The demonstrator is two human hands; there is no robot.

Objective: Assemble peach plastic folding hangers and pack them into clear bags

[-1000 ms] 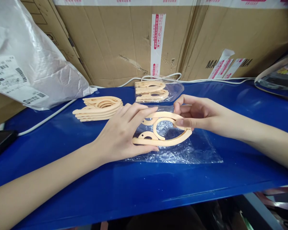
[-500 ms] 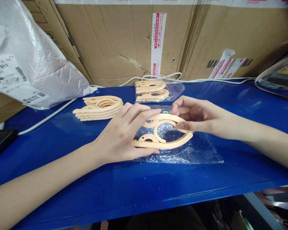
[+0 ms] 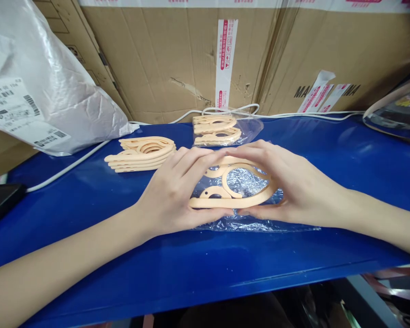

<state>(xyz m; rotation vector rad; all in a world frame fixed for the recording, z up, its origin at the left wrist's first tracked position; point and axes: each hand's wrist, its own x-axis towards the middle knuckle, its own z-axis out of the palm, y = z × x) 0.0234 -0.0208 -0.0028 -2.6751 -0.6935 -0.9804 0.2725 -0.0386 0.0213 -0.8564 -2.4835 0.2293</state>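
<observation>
A folded peach plastic hanger (image 3: 232,197) lies on a clear plastic bag (image 3: 259,224) in the middle of the blue table (image 3: 191,273). My left hand (image 3: 171,196) grips its left end, thumb below and fingers over the top. My right hand (image 3: 294,187) cups its right end, fingers curled over the top and thumb under the lower edge. Both hands are closed on the hanger.
A stack of loose peach hangers (image 3: 140,154) lies to the left behind my left hand. A bagged set of hangers (image 3: 217,130) sits at the back by the cardboard boxes (image 3: 177,59). A white plastic parcel bag (image 3: 37,91), a white cable (image 3: 68,167) and a black object (image 3: 2,202) are at left.
My right hand has turned from a pinch on the hanger's right tip to cupping that whole end from above. My left hand has kept its grip and barely moved.
</observation>
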